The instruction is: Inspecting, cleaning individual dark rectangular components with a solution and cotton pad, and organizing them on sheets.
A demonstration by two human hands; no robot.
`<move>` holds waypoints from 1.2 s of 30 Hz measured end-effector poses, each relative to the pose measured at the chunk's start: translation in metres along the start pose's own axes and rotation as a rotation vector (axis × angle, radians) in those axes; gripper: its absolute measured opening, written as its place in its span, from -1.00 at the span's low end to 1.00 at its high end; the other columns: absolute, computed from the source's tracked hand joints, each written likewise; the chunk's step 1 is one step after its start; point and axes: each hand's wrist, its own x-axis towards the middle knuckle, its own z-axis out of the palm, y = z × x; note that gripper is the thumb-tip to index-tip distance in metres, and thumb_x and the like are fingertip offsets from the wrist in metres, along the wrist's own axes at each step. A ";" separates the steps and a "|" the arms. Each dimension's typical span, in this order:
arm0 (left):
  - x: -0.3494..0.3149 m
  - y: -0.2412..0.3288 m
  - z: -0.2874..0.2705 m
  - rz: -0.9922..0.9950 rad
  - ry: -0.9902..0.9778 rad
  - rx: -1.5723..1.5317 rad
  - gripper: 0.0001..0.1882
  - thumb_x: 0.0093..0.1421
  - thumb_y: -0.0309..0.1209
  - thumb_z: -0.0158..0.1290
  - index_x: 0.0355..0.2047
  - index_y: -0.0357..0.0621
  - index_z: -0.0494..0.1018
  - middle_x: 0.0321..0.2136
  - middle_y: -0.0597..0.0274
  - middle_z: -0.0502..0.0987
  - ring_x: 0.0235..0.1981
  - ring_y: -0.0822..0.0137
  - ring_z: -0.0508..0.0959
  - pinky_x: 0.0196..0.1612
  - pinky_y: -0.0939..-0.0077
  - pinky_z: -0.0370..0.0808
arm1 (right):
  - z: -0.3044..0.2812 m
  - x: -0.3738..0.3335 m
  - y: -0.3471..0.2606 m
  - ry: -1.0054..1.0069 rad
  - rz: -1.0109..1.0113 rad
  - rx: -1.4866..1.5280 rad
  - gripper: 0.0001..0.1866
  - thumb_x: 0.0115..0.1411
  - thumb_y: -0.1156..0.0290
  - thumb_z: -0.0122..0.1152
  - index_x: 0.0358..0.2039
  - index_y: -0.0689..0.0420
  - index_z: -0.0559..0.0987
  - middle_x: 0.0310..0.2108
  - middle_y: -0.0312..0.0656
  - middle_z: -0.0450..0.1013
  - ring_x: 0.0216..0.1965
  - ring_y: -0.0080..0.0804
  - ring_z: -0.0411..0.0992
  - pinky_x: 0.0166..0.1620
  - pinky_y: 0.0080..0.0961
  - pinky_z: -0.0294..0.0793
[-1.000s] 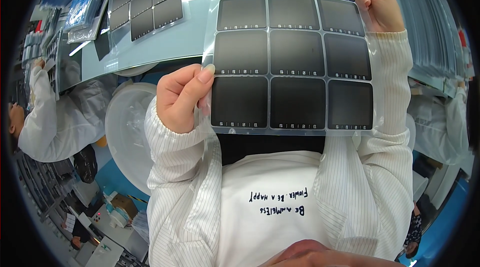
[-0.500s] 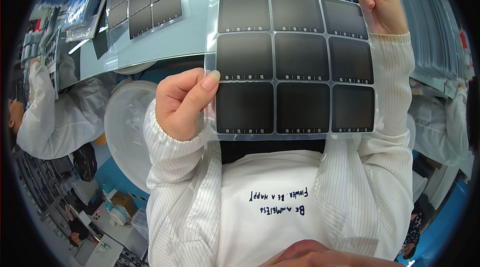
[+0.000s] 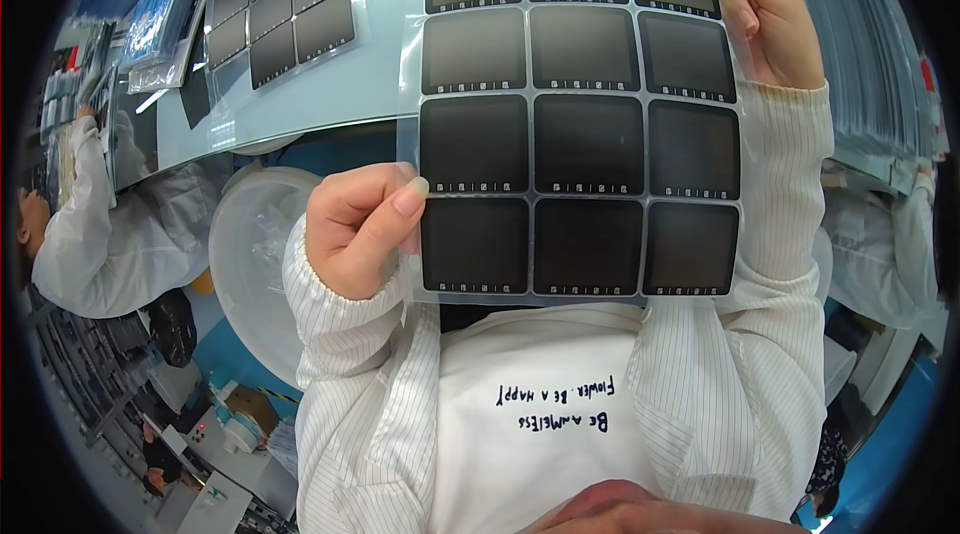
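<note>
Head view: left grip (image 3: 362, 231) and right grip (image 3: 772, 19), pinching, hold up a dark-panelled film sheet (image 3: 588, 146) between them; moving it likely needs both.

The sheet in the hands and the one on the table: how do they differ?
The held sheet is gripped at its sides by the left hand and right hand; the table sheet lies on the table, untouched by them. The held sheet looks much larger in view than the table sheet. The held sheet's panels sit nearly level; the table sheet's slant upward to the right. Both show dark rounded panels in clear plastic.
</note>
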 end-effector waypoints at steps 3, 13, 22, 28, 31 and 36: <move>-0.001 0.002 -0.001 0.016 -0.017 0.063 -0.67 0.24 -0.45 -0.07 -0.69 -0.24 0.31 -0.73 0.29 0.36 -0.70 0.51 0.30 -0.57 0.61 0.22 | 0.002 -0.004 -0.003 0.005 0.008 0.008 -0.81 0.27 0.42 0.05 -0.26 0.28 0.55 -0.62 -0.33 0.47 -0.78 -0.74 0.23 -0.68 -0.82 0.15; 0.000 0.008 -0.011 0.091 -0.191 0.197 -0.74 0.11 -0.50 0.05 -0.71 -0.26 0.40 -0.73 0.23 0.40 -0.69 0.42 0.37 -0.59 0.59 0.25 | -0.032 -0.007 0.011 -0.126 -0.089 0.004 -0.70 0.32 0.51 -0.10 -0.01 0.38 0.45 -0.20 -0.14 0.53 -0.75 -0.79 0.14 -0.65 -0.90 0.12; 0.000 0.002 -0.018 0.165 -0.362 0.211 -0.82 -0.01 -0.53 0.14 -0.72 -0.23 0.47 -0.69 0.24 0.43 -0.69 0.40 0.38 -0.61 0.56 0.24 | -0.019 -0.025 0.011 -0.030 -0.051 -0.008 -0.70 0.31 0.49 -0.08 -0.02 0.37 0.46 -0.13 -0.04 0.50 -0.79 -0.77 0.12 -0.72 -0.86 0.05; 0.002 0.005 -0.017 0.156 -0.339 0.208 -0.83 -0.01 -0.54 0.13 -0.72 -0.23 0.47 -0.69 0.25 0.42 -0.68 0.40 0.38 -0.61 0.56 0.24 | -0.020 -0.026 0.014 -0.013 -0.006 0.002 -0.70 0.29 0.47 -0.04 -0.04 0.37 0.47 -0.17 -0.07 0.52 -0.79 -0.78 0.13 -0.72 -0.87 0.06; 0.000 0.005 -0.017 0.136 -0.324 0.211 -0.82 0.00 -0.54 0.12 -0.72 -0.24 0.47 -0.69 0.24 0.43 -0.69 0.40 0.38 -0.61 0.57 0.25 | -0.018 -0.023 0.018 -0.002 0.000 0.022 -0.70 0.29 0.47 -0.04 -0.05 0.40 0.46 -0.20 -0.09 0.53 -0.79 -0.78 0.12 -0.71 -0.88 0.06; 0.001 0.005 -0.016 0.116 -0.304 0.154 -0.80 0.02 -0.54 0.12 -0.73 -0.25 0.45 -0.69 0.23 0.43 -0.68 0.41 0.39 -0.60 0.58 0.26 | -0.022 -0.015 0.024 -0.059 0.029 0.101 -0.72 0.29 0.47 -0.03 -0.10 0.42 0.48 -0.22 -0.12 0.54 -0.79 -0.78 0.11 -0.72 -0.88 0.07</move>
